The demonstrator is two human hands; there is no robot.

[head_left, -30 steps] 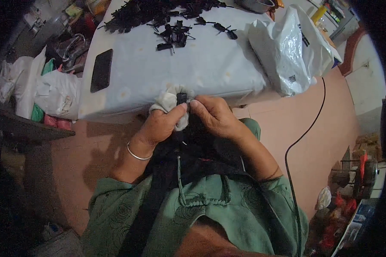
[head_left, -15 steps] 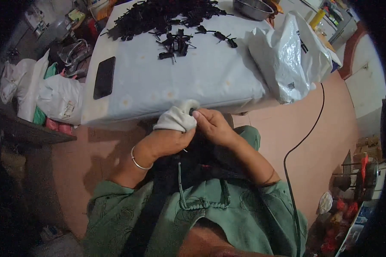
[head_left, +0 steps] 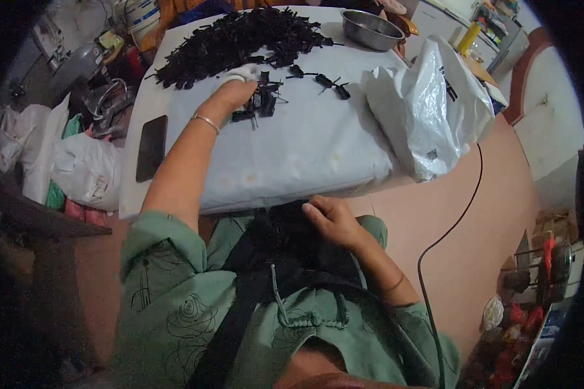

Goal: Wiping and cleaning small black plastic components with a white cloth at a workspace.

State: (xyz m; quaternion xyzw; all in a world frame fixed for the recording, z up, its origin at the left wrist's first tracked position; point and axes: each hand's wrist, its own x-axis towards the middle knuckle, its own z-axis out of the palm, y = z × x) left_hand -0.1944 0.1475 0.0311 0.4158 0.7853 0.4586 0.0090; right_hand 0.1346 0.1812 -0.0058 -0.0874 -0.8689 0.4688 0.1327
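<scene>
My left hand [head_left: 239, 91] reaches out over the table, its fingers covered by a white cloth or glove [head_left: 243, 72]. It is at the near edge of a large pile of small black plastic parts [head_left: 227, 45], beside a smaller cluster of the same parts [head_left: 264, 104]. What its fingers do is hidden by the white covering. My right hand [head_left: 334, 219] stays low at the table's front edge, over my dark-covered lap. Its fingers are curled with the thumb against them; whether something small is in them cannot be made out.
A dark phone [head_left: 152, 148] lies at the left of the cloth-covered table [head_left: 305, 146]. A metal bowl [head_left: 372, 30] stands at the far right, with a white plastic bag [head_left: 425, 107] nearer. A black cable [head_left: 451, 227] runs down the right side. White sacks [head_left: 84, 165] sit at left.
My left hand has gone from beside the right hand out to the black parts. The right hand has stayed near my lap and dropped slightly. The view has shifted a little.
</scene>
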